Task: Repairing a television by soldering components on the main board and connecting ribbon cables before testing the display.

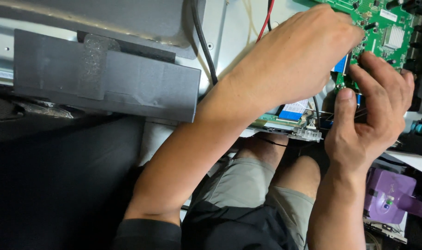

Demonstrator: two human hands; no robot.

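A green circuit board (391,23) with a small silver heat sink (394,37) lies at the top right on a pale metal back panel (236,32). My left hand (298,55) reaches across to the board's lower left edge, fingertips pressed there. My right hand (372,111) meets it from below, thumb and fingers pinching at a blue-tabbed flat cable (341,65) by the board's edge. What the fingertips grip is mostly hidden behind the hands.
A dark grey plastic cover (104,74) with foam tape lies at the upper left. A black cable (204,41) and a red wire (265,21) run down the panel. A narrow board with blue tabs (289,121) sits below the hands. A purple tool (389,196) rests at lower right.
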